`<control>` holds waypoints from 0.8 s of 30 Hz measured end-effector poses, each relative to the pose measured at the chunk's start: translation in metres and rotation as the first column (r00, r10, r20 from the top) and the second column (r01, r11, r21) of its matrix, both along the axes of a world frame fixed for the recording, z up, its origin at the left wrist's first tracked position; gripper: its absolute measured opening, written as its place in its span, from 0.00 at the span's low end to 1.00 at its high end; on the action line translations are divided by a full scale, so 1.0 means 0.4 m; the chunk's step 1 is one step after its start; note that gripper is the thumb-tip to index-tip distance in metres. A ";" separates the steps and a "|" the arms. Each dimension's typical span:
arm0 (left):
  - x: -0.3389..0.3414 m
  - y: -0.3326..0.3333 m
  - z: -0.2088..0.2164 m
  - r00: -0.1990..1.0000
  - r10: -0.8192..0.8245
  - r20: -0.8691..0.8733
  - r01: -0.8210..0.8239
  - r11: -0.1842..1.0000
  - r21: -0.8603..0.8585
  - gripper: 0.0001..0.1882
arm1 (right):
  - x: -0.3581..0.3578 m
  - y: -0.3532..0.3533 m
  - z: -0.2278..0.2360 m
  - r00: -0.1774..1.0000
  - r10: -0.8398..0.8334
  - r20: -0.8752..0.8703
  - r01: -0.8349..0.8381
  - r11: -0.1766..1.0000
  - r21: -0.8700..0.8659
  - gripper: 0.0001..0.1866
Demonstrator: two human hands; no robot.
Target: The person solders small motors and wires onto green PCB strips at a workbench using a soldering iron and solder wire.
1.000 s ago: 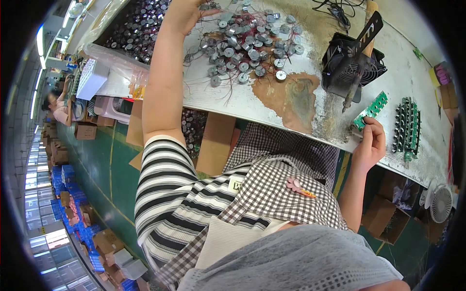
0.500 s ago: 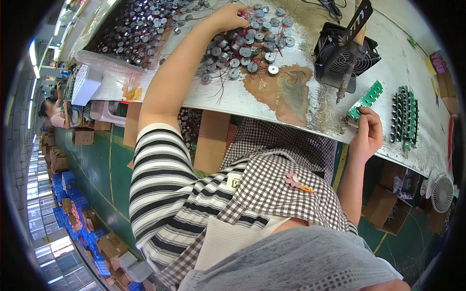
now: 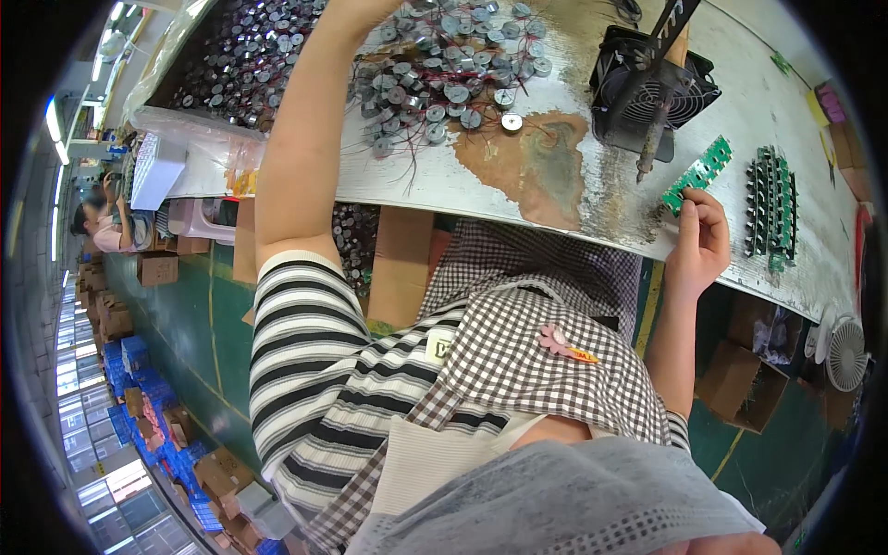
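My left hand (image 3: 368, 11) is at the top edge, by the far side of a pile of small round metal parts with red wires (image 3: 455, 93). Its fingers run out of the picture, so I cannot see what they hold. Close to the table's front edge, my right hand (image 3: 700, 236) pinches the lower end of a narrow green circuit board (image 3: 707, 166). The board slants up and away from the fingers. To its right, several similar boards with black parts (image 3: 771, 208) stand in a row.
A soldering iron (image 3: 655, 139) hangs tip-down in front of a black fan (image 3: 698, 97). At far left a plastic-lined box (image 3: 199, 125) holds many more round parts. Cardboard boxes (image 3: 740, 384) and a small white fan (image 3: 844, 361) are at lower right. A person (image 3: 109, 231) sits at far left.
My left hand has moved up and left, from the round parts to the picture's top edge. My right hand keeps its pinch on the circuit board. The whole view has shifted slightly.
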State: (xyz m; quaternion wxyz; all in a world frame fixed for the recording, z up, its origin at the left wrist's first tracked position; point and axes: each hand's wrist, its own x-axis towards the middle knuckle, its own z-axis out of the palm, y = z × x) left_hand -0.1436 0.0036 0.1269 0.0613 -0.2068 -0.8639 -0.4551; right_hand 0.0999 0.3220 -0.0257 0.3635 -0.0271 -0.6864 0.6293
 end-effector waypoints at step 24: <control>0.086 0.016 -0.197 0.953 -0.061 -0.297 0.033 0.994 -0.100 0.05 | 0.012 0.005 0.026 0.995 -0.084 -0.053 0.093 0.977 0.191 0.06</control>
